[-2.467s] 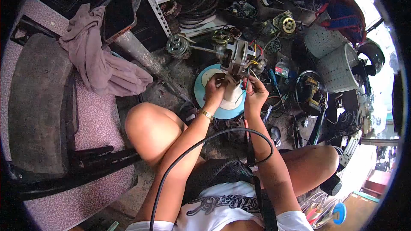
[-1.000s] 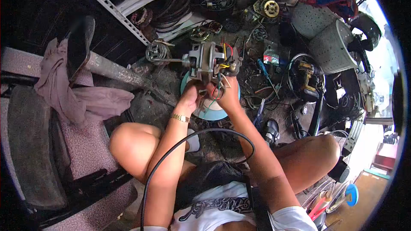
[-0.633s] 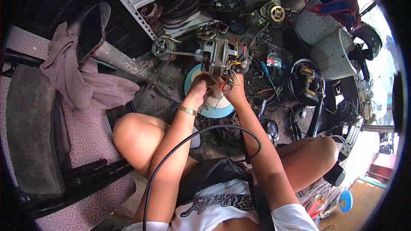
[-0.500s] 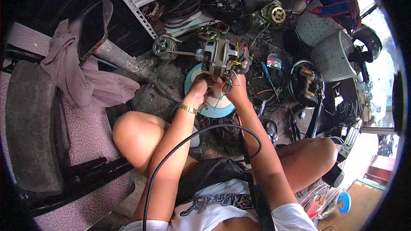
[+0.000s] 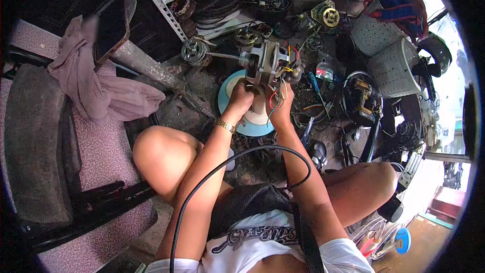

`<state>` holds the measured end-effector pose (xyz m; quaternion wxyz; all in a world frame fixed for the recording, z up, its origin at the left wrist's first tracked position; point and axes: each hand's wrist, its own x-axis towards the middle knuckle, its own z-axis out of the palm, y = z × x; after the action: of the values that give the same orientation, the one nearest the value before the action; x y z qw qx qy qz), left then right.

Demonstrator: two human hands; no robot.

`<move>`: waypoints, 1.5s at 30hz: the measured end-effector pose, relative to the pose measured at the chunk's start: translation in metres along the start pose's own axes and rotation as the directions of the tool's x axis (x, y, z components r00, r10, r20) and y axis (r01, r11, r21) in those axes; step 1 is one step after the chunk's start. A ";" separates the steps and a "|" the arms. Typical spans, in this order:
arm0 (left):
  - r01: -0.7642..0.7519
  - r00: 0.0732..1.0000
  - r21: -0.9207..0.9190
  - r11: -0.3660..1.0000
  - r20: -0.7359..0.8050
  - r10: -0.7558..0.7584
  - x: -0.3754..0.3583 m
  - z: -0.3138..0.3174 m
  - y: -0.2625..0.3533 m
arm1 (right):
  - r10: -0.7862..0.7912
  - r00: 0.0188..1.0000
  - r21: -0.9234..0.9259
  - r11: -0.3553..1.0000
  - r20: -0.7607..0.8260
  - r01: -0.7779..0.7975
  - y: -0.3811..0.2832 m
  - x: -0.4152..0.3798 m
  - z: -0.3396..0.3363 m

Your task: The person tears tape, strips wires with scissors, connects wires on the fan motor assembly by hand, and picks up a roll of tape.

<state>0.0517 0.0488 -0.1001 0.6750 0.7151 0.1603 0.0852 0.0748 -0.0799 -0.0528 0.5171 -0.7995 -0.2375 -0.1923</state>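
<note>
An electric motor with a metal body and a long shaft pointing left is up in front of me, between my two hands. My left hand is closed at the motor's lower left side, its fingertips partly hidden. At the lower right, my right hand grips the motor too, and its fingers are mostly covered by wires. Red, yellow, white and green wires hang from the motor's right end over that hand. Below my hands is a round pale blue and white disc.
Another motor part lies by the shaft's left end. A cordless drill rests in a round pan at right, with a blue screwdriver nearby. A perforated white basket stands beyond. A cloth drapes over the left seat.
The motor has shifted to the right and tilted slightly, and both hands have moved with it. The wires now hang lower over my right hand.
</note>
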 end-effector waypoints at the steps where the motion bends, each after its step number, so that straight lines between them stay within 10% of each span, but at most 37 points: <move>1: -0.088 0.996 0.137 0.987 0.004 0.088 0.000 -0.002 0.000 | 0.000 1.000 -0.002 1.000 0.002 0.000 0.001 -0.001 -0.001; 5: -0.093 0.994 0.241 0.966 -0.028 0.103 -0.003 -0.002 0.007 | -0.017 1.000 0.034 0.999 -0.026 0.018 0.010 0.000 -0.003; 12: 0.021 0.999 -0.042 0.999 0.031 -0.020 -0.008 -0.006 0.014 | 0.156 0.902 0.085 0.975 0.403 -0.207 0.032 0.012 -0.017; 29: 0.420 0.905 -0.368 0.829 0.237 -0.353 -0.011 -0.012 0.027 | 0.144 0.916 0.131 0.970 0.374 -0.206 0.048 0.009 0.003; 35: 0.370 0.919 -0.397 0.840 0.287 -0.269 -0.002 -0.008 -0.004 | 0.018 0.961 0.194 0.978 0.276 -0.074 0.022 0.011 -0.002; 38: 0.217 0.971 -0.424 0.879 0.004 -0.238 -0.001 -0.002 -0.005 | -0.020 0.923 0.191 0.980 0.385 -0.058 0.022 0.014 -0.007; 40: -0.174 0.949 -0.098 0.980 -0.281 0.140 -0.011 -0.001 0.007 | 0.073 0.962 0.297 0.943 0.262 -0.152 0.014 0.004 -0.008; 45: -0.281 0.837 0.348 0.894 -0.367 0.406 -0.044 0.008 0.046 | 0.244 0.947 0.459 0.831 0.208 -0.315 0.016 -0.014 -0.004</move>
<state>0.0185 0.0242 -0.0507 0.4879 0.7836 0.1833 0.3381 0.0726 -0.0915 -0.0704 0.7058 -0.6811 -0.1946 0.0084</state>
